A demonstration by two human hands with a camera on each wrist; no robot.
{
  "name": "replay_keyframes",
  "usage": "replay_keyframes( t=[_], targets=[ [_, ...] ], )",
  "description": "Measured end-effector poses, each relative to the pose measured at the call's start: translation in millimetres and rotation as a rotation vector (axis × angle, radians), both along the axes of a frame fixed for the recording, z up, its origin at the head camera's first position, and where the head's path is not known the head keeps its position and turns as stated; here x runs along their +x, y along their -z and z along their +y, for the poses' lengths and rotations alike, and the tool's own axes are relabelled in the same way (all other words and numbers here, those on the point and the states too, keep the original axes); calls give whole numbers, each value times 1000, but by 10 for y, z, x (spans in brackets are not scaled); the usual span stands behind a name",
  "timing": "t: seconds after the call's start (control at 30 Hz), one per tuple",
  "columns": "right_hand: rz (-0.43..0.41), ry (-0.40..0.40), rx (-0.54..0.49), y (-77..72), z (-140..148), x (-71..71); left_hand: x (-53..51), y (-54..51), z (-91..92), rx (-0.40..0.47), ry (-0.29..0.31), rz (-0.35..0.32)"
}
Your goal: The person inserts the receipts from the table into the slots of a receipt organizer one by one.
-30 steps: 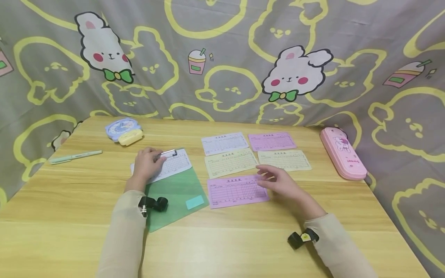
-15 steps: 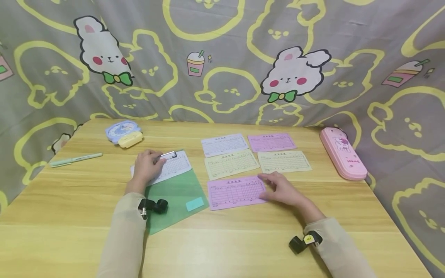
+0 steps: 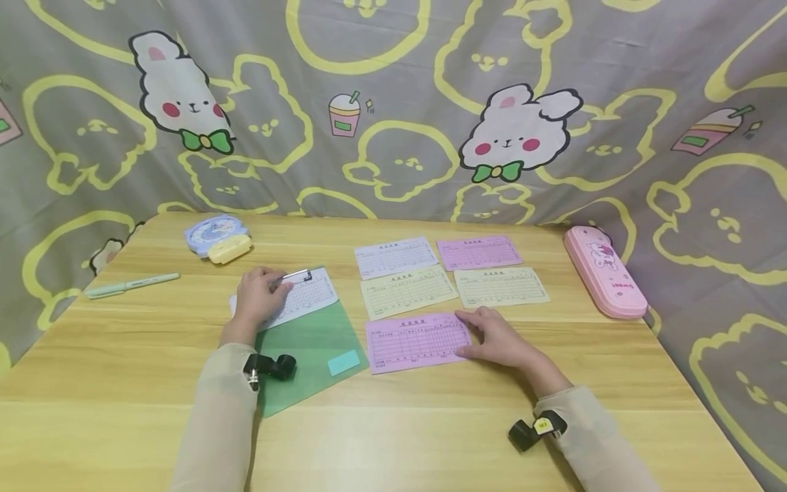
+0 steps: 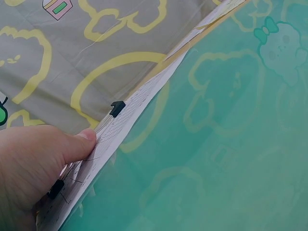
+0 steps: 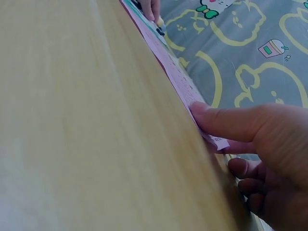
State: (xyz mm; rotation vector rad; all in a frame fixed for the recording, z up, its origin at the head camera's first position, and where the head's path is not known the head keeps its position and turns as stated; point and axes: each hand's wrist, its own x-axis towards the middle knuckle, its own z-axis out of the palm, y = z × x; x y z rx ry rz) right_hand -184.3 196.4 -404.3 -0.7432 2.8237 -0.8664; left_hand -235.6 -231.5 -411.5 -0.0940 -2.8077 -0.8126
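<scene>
The left hand (image 3: 259, 295) grips the metal clip (image 3: 298, 276) at the top of a green clipboard (image 3: 307, 348), its thumb on the clip in the left wrist view. Under the clip lies a white slip (image 3: 312, 294). At the near purple slip (image 3: 418, 343), the right hand (image 3: 499, 336) pinches the right edge; in the right wrist view its thumb (image 5: 226, 120) is on top and the slip's corner (image 5: 219, 143) is slightly bent. The clipboard's left part is hidden behind the left wrist.
Behind the near slip lie a white slip (image 3: 396, 258), a second purple slip (image 3: 479, 253) and two yellow slips (image 3: 408, 292) (image 3: 502, 286). A pink case (image 3: 605, 273) is at the right, a blue-and-yellow clock-like object (image 3: 218, 237) and a green pen (image 3: 132, 285) at the left.
The right hand has come down from above the near purple slip's right side and taken hold of its edge. The left hand has stayed at the clip.
</scene>
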Motion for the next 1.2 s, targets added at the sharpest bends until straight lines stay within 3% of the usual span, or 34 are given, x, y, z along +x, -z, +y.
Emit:
replay_keyframes(
  t=[0.6,0.9,1.2],
  targets=[
    [9,-4,-61,-2,2,30,9,3,11,8,-16,-2],
    [124,49,-49,68,-57,20,-2,5,12,11,-22,-7],
    [82,67,2,57,-64,30,4,4,23,17,-31,-19]
  ],
)
